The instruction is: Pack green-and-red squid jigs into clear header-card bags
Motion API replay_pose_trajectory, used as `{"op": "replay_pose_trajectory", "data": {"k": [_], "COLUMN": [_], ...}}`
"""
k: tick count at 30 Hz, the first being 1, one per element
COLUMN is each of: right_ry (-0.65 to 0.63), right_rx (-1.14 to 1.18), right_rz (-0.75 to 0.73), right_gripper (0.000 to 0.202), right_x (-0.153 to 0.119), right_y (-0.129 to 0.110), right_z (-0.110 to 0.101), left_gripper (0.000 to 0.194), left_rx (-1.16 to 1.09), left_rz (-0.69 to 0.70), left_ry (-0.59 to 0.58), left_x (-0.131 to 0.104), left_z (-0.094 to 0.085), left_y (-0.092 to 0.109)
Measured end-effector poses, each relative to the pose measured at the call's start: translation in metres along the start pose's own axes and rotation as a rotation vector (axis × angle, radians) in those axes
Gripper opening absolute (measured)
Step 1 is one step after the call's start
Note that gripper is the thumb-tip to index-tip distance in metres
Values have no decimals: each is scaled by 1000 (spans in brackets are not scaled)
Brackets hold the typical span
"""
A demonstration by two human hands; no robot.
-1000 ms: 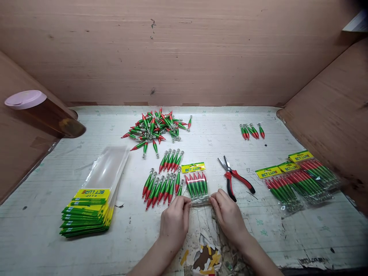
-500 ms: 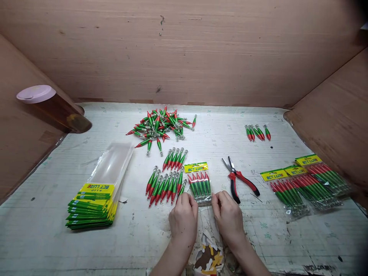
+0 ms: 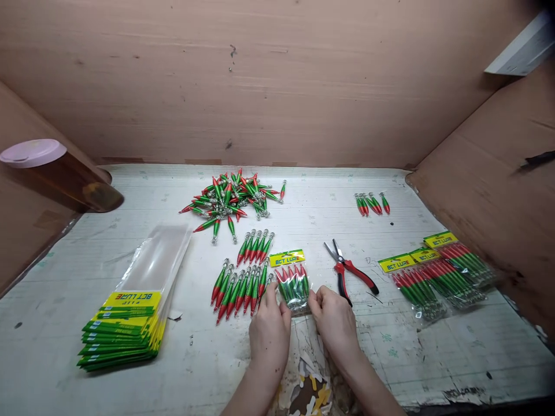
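Note:
A clear packet of red-and-green fishing lures (image 3: 292, 284) with a yellow header lies flat before me. My left hand (image 3: 269, 330) is closed at its lower left edge, index finger along the side and thumb at the corner. At the lower right corner, the bent fingers of my right hand (image 3: 333, 318) pinch the packet's film. Just left of the packet, loose lures (image 3: 239, 292) lie side by side, some partly hidden by my left hand. Another short row of lures (image 3: 255, 247) sits above them. Red-handled pliers (image 3: 344, 268) rest with jaws apart to the right.
A heap of lures (image 3: 234, 199) lies at the back, with a few more lures (image 3: 373, 203) back right. At left is a stack of header bags (image 3: 121, 329). Filled packets (image 3: 433, 277) overlap on the right. A lidded bottle (image 3: 65, 179) stands by the left wall.
The view has shifted, so the table's things appear further left. My left index finger has stretched upward along the packet's edge; my right hand stays at its corner.

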State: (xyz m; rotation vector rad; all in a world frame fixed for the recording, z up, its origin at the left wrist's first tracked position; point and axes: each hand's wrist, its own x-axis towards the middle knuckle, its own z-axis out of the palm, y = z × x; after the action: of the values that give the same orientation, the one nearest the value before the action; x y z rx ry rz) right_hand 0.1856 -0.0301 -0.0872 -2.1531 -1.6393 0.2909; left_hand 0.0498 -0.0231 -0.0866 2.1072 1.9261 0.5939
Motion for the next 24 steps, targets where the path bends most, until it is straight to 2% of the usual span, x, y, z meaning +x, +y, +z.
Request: {"op": "replay_pose_trajectory", "data": {"k": [2,4,7,12,15,19,22,24], "right_ry": [4,3,-29,-129,-195,-272,-289,-269], "right_rx": [0,-1,15,136,243,406,497,531], "right_rz": [27,45,56,86,120,128,97,81], "right_gripper": [20,14,19,29,28,28,28,27], "right_x": [1,3,6,15,21,23,24,25], "right_y": [0,0,0,1,3,-1,-1,10], "right_z": [0,-1,-3,-9,-10,-11,-24,-48], "left_gripper": [39,44,46,42,51,73,80,77], "left_rx": [61,178,313,288,294,242,174,117], "left_rz": [64,126,190,366,439,448,479,479], "left_ry": [-2,12,81,174,176,186,197,207], "left_x": [-2,-5,-12,-23,-29,-34,-32,-29], "left_z": [0,1,1,2,9,17,16,11], "left_y": [-2,-2,0,4,-2,-13,-16,-18]}}
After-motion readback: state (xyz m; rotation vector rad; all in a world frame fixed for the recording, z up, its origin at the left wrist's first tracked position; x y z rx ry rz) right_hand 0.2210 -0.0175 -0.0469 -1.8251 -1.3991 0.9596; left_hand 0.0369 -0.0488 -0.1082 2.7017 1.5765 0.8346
